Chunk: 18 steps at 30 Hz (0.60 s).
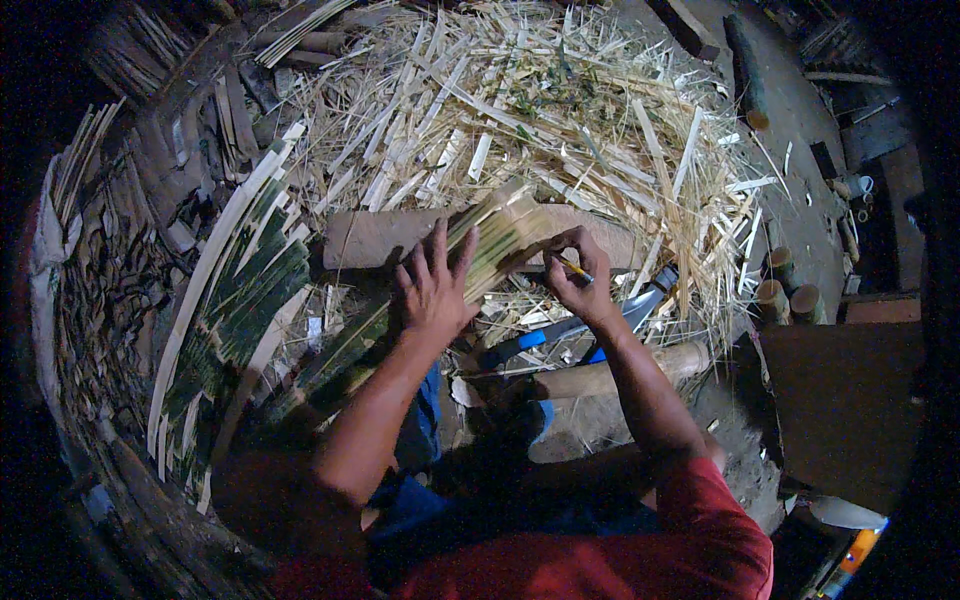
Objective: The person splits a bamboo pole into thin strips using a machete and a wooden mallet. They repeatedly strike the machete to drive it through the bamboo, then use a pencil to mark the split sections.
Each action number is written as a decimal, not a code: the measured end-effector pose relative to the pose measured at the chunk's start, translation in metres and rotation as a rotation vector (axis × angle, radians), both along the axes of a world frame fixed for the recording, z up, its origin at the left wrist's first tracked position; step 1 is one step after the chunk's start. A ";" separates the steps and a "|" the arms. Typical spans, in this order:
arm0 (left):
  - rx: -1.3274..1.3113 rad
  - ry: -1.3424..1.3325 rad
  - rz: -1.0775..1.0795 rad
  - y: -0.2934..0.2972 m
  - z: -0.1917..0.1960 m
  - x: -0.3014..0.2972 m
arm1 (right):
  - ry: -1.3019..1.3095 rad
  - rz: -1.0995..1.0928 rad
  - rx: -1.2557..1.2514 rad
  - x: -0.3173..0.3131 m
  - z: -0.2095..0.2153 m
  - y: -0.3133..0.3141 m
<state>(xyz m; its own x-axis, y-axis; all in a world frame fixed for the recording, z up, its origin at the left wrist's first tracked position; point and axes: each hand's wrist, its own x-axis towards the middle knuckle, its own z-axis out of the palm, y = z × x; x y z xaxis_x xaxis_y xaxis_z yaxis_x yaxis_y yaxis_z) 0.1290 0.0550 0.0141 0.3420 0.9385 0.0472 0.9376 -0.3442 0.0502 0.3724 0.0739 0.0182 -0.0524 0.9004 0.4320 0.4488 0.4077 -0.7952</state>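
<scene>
A bundle of split bamboo strips (pixel 497 232) lies slantwise over a thick wooden board (pixel 375 240), its green lower length running back toward my left forearm. My left hand (pixel 437 285) rests on the strips with fingers spread, pressing from above. To its right, my right hand (pixel 582 278) is closed in a pinch round a short yellow pencil (pixel 572 267). That hand is close to the right edge of the strips; whether the pencil's tip touches them is hidden by the fingers.
Pale bamboo shavings (pixel 560 90) heap up beyond the board. A long curved blade (pixel 640 308) with blue parts lies below my right hand, near a bamboo pole (pixel 640 370). Green split bamboo (pixel 250 275) lies at left. Cut bamboo pieces (pixel 790 297) stand at right.
</scene>
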 end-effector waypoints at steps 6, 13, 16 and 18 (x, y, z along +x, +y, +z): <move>0.003 -0.111 -0.031 0.013 -0.011 -0.010 | -0.138 0.116 0.065 0.002 -0.002 0.020; 0.001 -0.134 -0.049 0.011 -0.004 -0.009 | -0.012 0.206 0.049 -0.007 -0.007 0.034; 0.048 -0.170 -0.069 0.014 -0.004 -0.009 | -0.012 0.202 0.078 -0.006 -0.008 0.038; 0.014 -0.131 -0.055 0.014 -0.003 -0.008 | -0.070 0.227 0.108 -0.004 -0.007 0.039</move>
